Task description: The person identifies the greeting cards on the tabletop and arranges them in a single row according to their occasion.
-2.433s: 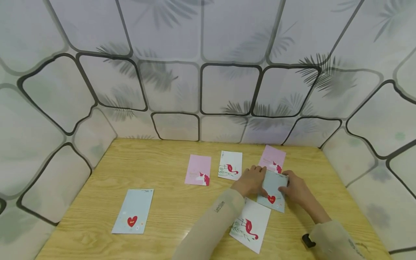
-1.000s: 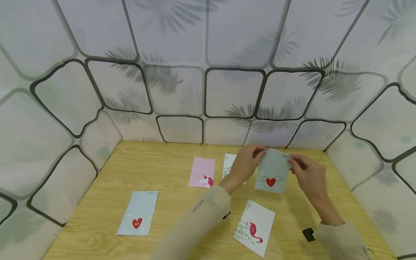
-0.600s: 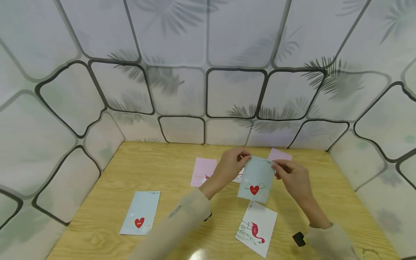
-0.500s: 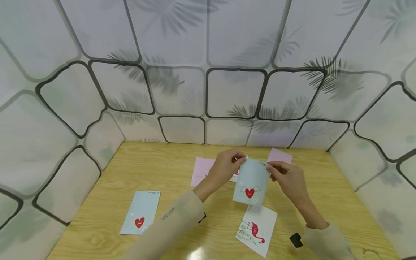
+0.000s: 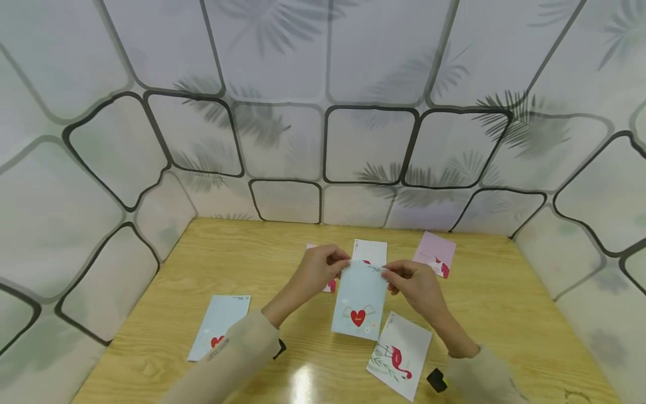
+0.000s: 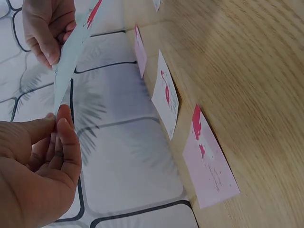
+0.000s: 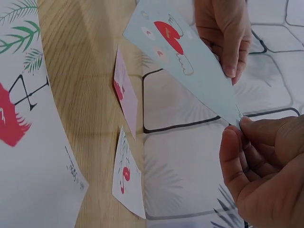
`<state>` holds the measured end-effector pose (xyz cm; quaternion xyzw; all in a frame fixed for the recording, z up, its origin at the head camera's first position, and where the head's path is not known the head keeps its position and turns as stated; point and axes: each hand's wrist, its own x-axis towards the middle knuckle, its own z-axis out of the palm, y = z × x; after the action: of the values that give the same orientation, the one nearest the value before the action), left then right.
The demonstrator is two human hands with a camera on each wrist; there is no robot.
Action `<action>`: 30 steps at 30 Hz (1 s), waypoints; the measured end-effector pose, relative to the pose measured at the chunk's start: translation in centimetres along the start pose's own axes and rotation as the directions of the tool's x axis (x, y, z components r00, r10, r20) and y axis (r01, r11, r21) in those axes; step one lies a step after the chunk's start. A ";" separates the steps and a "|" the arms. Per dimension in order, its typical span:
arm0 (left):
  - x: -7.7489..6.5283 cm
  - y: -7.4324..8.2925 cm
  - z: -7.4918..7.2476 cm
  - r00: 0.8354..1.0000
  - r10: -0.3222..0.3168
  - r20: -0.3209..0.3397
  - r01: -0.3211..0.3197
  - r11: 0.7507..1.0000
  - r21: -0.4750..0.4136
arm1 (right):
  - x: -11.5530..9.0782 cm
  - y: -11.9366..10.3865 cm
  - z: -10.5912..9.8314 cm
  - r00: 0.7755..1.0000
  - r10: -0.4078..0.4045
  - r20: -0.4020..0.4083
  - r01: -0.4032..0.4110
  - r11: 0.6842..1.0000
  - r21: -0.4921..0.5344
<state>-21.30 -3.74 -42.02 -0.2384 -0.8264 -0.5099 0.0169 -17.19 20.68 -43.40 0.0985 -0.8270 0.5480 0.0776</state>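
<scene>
A pale blue card [image 5: 359,297] with a red winged heart hangs above the table, tilted, its printed side toward the head camera. My left hand [image 5: 319,267] pinches its upper left corner between thumb and fingers. At the upper right corner my right hand [image 5: 415,281] pinches it the same way. Both wrist views show the card [image 6: 71,54] [image 7: 185,54] stretched between the two hands. Just below it on the table lies a white flamingo card [image 5: 401,356]. Behind the held card is another white flamingo card [image 5: 370,250], partly covered by it.
Another blue heart card [image 5: 222,320] lies at the left, partly under my left sleeve. A pink unicorn card [image 5: 435,253] lies at the back right. A second pink card [image 6: 209,164] is mostly hidden behind my left hand in the head view. Patterned fabric walls [image 5: 282,140] enclose the wooden table [image 5: 237,258].
Both hands have lifted the blue card off the table at the right and carried it left toward the middle. The pink unicorn card at the back right is uncovered.
</scene>
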 end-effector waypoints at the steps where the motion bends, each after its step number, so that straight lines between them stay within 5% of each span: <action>1: -0.2 -0.1 -0.2 1.000 -0.007 0.000 0.007 1.000 0.008 | 0.0 -0.1 0.3 1.000 -0.005 0.011 0.004 1.000 0.005; 8: -1.7 -0.6 -1.9 0.997 -0.071 0.001 0.071 0.997 0.017 | 0.2 -0.7 2.1 0.997 -0.040 0.071 0.036 0.998 0.056; 16: -3.1 -1.7 -3.6 0.992 -0.124 -0.011 0.125 0.992 0.012 | 0.5 -1.0 4.4 0.994 0.014 0.113 -0.028 0.992 0.121; 30: -5.4 -3.0 -6.0 0.981 -0.192 -0.020 0.192 0.981 0.011 | 0.9 -1.6 8.0 0.987 0.058 0.151 -0.071 0.994 0.082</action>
<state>-19.06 -11.99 -43.12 -0.1529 -0.8487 -0.5058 -0.0229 -17.79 12.62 -44.84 0.1157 -0.8084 0.5771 -0.0063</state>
